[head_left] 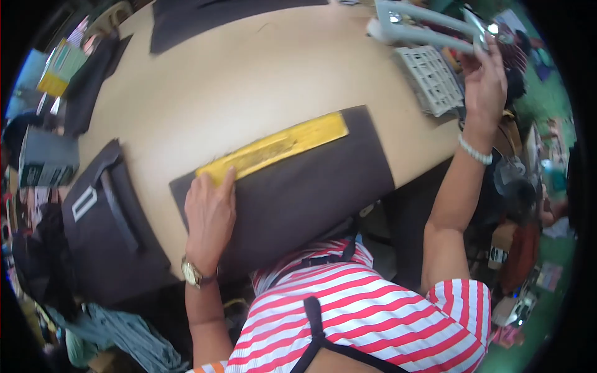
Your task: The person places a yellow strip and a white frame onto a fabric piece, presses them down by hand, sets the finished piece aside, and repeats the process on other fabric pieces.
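A dark brown fabric panel (pixel 311 180) lies at the table's near edge, right in front of my body. Along its far edge runs a worn yellow strip (pixel 280 147) that looks flat and stiff. My left hand (pixel 211 208) is closed at the strip's left end, thumb and fingers pressing on it and the fabric. Raised at the upper right, my right hand (pixel 485 81) has its fingers bent together against the end of a pale blue-grey machine arm or frame (pixel 429 26). What those fingers hold is too small to make out.
A dark fabric piece with a white rectangular outline (pixel 84 204) lies at left, another dark piece (pixel 205 22) at the far edge. A white slotted panel (pixel 431 79) is at the table's right edge. A grey box (pixel 48 155) stands at far left; clutter covers the green floor.
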Action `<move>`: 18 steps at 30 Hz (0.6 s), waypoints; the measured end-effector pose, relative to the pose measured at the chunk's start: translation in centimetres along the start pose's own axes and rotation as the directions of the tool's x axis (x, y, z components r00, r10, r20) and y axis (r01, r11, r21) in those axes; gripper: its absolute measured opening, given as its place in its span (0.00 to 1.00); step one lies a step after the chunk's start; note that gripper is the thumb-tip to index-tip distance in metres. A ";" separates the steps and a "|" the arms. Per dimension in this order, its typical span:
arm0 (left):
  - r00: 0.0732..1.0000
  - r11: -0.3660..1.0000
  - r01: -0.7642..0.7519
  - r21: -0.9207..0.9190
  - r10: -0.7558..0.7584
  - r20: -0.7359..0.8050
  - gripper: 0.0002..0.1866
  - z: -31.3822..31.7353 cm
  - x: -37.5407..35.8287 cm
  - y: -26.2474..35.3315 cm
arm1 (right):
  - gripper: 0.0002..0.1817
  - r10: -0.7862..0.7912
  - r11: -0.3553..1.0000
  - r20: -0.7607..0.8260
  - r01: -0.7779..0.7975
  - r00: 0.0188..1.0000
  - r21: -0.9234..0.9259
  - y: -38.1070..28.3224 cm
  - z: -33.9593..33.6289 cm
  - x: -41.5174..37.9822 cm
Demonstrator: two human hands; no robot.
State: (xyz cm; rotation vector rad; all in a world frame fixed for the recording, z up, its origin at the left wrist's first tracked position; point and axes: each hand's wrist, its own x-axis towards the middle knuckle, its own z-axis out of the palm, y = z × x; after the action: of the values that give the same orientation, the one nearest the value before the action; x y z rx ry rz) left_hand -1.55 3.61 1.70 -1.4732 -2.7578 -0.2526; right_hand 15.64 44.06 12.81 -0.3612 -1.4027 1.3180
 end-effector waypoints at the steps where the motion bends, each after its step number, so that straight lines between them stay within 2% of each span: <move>1: 1.000 0.999 -0.021 -0.025 0.021 0.000 0.14 -0.2 0.2 -0.5 | 0.13 0.115 0.993 0.058 -0.115 0.992 0.003 0.3 1.6 -2.8; 3: 0.997 0.994 -0.072 -0.080 0.071 -0.015 0.12 -0.4 1.0 -1.7 | 0.12 0.335 0.938 0.146 -0.345 0.931 0.047 1.9 3.3 -7.6; 5: 0.996 0.979 -0.081 -0.186 0.087 0.022 0.10 -0.5 2.0 -3.2 | 0.12 0.516 0.838 0.226 -0.541 0.826 0.065 3.9 4.1 -12.0; 7: 0.995 0.953 -0.092 -0.290 0.099 0.011 0.08 -0.4 2.6 -4.8 | 0.10 0.619 0.757 0.261 -0.651 0.740 0.052 4.6 5.7 -15.7; 9: 0.996 0.915 -0.024 -0.403 0.055 0.066 0.08 0.0 2.9 -5.8 | 0.10 0.698 0.680 0.242 -0.730 0.674 0.070 4.8 6.9 -18.4; 13: 0.997 0.873 -0.002 -0.488 0.040 0.068 0.09 0.3 2.7 -6.2 | 0.12 0.764 0.631 0.239 -0.771 0.600 -0.081 5.6 7.0 -21.2; 16: 0.998 0.881 -0.024 -0.473 0.049 0.040 0.11 0.4 2.4 -6.2 | 0.12 0.765 0.637 0.122 -0.713 0.633 -0.292 5.6 7.3 -22.0; 18: 0.998 0.888 -0.029 -0.458 0.050 0.034 0.14 0.3 2.2 -6.0 | 0.14 0.766 0.634 0.112 -0.714 0.633 -0.299 5.6 7.3 -22.0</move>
State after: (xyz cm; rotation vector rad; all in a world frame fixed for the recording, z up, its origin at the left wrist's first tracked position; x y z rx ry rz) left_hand -7.69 2.22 0.79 -1.6309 -2.8250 -0.9395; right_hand 14.37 24.62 -0.92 -1.0769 -1.6849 1.9197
